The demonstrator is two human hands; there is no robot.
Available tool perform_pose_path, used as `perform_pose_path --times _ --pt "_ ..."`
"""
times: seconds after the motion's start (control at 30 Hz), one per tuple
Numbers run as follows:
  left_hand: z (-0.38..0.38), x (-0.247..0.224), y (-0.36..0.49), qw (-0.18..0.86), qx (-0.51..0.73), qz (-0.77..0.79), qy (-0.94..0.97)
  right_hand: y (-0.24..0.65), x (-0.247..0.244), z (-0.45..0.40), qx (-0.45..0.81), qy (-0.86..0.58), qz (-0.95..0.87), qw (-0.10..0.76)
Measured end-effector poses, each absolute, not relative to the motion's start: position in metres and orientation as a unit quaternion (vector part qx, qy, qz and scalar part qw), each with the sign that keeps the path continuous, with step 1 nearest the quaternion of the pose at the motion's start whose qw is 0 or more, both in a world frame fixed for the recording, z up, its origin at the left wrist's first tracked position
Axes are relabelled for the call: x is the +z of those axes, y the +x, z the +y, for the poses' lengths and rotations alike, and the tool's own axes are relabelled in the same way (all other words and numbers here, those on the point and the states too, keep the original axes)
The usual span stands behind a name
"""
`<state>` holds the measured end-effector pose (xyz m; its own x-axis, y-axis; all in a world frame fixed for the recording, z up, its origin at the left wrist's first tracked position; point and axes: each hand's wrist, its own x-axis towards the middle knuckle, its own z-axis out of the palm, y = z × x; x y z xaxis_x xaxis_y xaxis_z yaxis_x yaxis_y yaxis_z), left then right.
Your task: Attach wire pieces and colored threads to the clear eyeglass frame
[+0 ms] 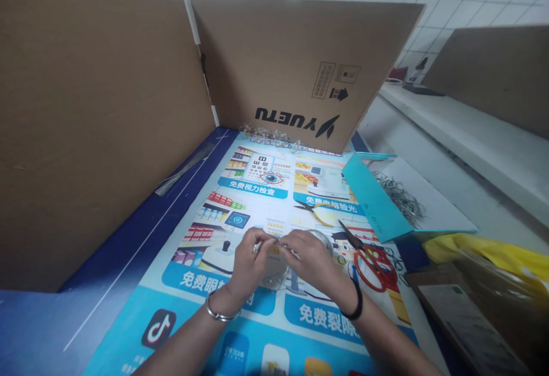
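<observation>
My left hand (pixel 253 257) and my right hand (pixel 309 254) meet over the middle of the printed sheet. Fingertips of both are pinched close together. Whatever they hold is too small and too hidden to make out; a thin glint shows between them. Under the hands sits a clear container (pixel 274 278), partly covered. Behind my right hand shows the rim of a round clear dish (pixel 325 240). Yellow-handled pliers (pixel 319 214) lie beyond that hand. To its right are red-handled scissors (pixel 371 264), blades pointing away.
A turquoise box (pixel 364 198) at the right holds a tangle of thin metal wire pieces (pixel 398 196). Clear small pieces (pixel 274 134) lie along the base of the cardboard panel (pixel 295 55). Another panel (pixel 86 107) stands left. A brown package (pixel 458 313) and yellow plastic (pixel 493 253) lie right.
</observation>
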<state>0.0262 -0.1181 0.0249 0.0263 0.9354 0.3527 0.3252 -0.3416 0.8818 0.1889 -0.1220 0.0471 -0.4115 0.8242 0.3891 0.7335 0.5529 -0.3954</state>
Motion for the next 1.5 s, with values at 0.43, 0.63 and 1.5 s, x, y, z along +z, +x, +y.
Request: perform_pose_path --times 0.43,0.63,1.5 --pt "-0.108 0.018 0.016 0.202 0.545 0.480 0.657 0.285 0.032 -0.066 -0.120 -0.644 -0.754 0.050" --pt "-0.105 0.016 0.014 0.190 0.541 0.471 0.670 0.296 0.012 -0.055 -0.081 -0.634 -0.768 -0.033" --pt "-0.103 0.023 0.009 0.132 0.510 0.473 0.707 0.276 0.022 -0.052 -0.146 -0.602 -0.785 -0.004"
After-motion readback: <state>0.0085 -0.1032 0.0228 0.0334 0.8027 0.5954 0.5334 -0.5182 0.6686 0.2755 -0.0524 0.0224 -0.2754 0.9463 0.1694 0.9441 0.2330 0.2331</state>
